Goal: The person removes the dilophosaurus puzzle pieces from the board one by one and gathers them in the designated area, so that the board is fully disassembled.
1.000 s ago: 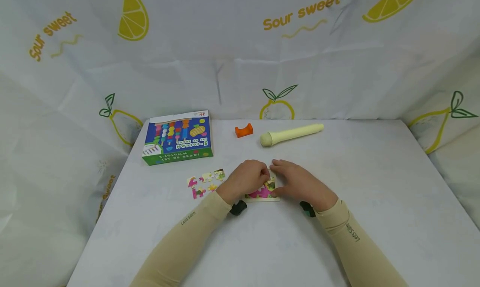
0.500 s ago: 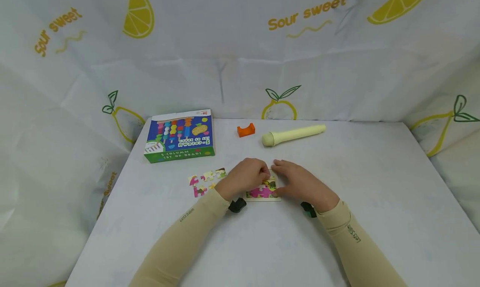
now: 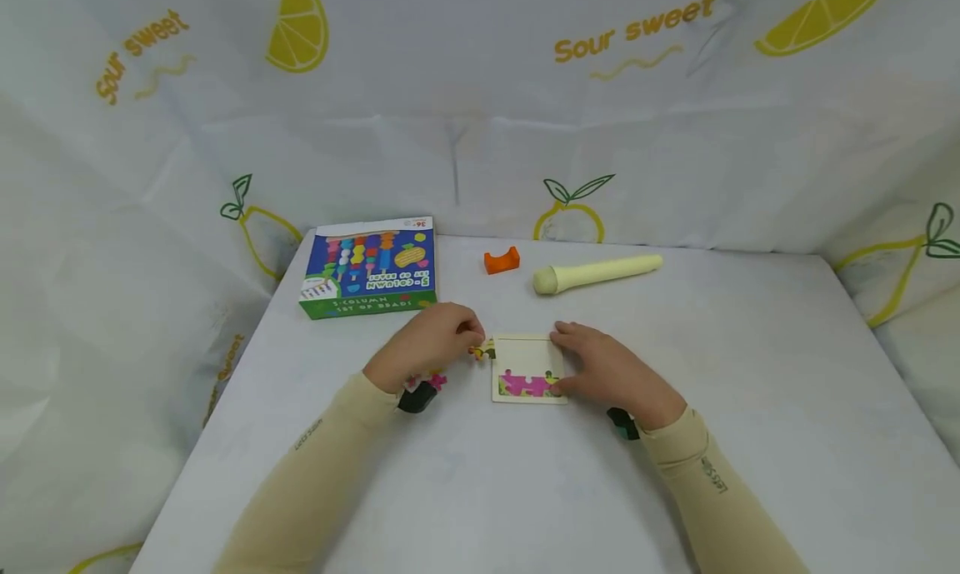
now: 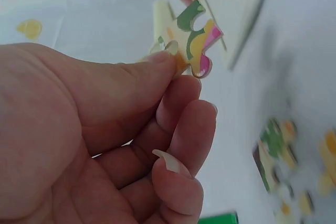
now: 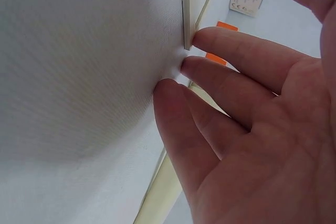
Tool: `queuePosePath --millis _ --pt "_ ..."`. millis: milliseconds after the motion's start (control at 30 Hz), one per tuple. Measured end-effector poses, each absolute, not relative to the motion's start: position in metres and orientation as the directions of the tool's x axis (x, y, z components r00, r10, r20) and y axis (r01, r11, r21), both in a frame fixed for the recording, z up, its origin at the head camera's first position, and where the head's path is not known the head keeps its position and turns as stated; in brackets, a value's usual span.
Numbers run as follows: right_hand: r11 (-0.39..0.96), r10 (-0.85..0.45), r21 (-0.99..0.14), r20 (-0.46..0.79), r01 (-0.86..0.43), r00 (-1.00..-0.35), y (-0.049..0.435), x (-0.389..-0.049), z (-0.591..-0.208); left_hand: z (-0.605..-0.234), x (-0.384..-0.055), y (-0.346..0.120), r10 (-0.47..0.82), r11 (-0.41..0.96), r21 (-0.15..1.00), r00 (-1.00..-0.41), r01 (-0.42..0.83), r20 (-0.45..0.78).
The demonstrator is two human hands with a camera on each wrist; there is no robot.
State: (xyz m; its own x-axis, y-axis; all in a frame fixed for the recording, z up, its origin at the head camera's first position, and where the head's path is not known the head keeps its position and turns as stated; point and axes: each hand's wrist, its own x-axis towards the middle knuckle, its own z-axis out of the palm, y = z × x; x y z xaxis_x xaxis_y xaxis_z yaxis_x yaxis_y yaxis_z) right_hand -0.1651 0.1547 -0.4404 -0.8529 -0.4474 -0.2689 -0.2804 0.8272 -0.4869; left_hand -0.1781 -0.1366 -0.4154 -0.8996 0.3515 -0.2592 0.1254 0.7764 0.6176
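My left hand pinches a jigsaw puzzle piece between thumb and fingers, just off the tray's left edge. The piece is cream, green, yellow and pink. A square, pale puzzle tray lies flat on the table, with joined pink pieces along its near side and its bare bottom showing above them. At the tray's right side rests my right hand, fingers extended and spread, a fingertip touching the tray's edge in the right wrist view. Loose puzzle pieces lie below my left hand, partly hidden in the head view.
A blue and green bead-set box stands at the back left. Behind the tray are an orange notched block and a pale yellow microphone-shaped stick. A white printed cloth hangs along the table's far edge.
My left hand has moved left from over the tray to beside it, where the pinched piece now shows. More of the tray's bottom is visible. My right hand stays at the tray's right side.
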Motion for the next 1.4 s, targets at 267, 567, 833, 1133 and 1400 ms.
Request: queuePosePath --millis 267,567,833,1133,1400 --pt "0.827 -0.442 -0.491 -0.264 -0.275 -0.857 0.157 -0.165 -0.438 -0.423 -0.164 -0.158 0.348 0.775 0.626 -0.885 0.086 -0.310" --pt "0.817 -0.459 -0.496 -0.251 -0.293 -0.852 0.152 -0.160 -0.441 -0.435 -0.158 -0.158 0.318 0.786 0.615 -0.891 0.055 -0.326" --pt "0.795 -0.512 -0.492 -0.235 -0.354 -0.826 0.149 -0.158 -0.438 -0.433 -0.160 -0.160 0.298 0.786 0.616 -0.906 0.054 -0.300" --pt "0.799 -0.511 -0.491 -0.249 -0.347 -0.823 0.153 -0.157 -0.437 -0.427 -0.171 -0.140 0.311 0.787 0.609 -0.915 0.096 -0.257" --pt "0.817 -0.490 -0.456 -0.226 -0.353 -0.842 0.148 -0.155 -0.436 -0.424 -0.177 -0.113 0.455 0.767 0.614 -0.833 0.186 -0.315"
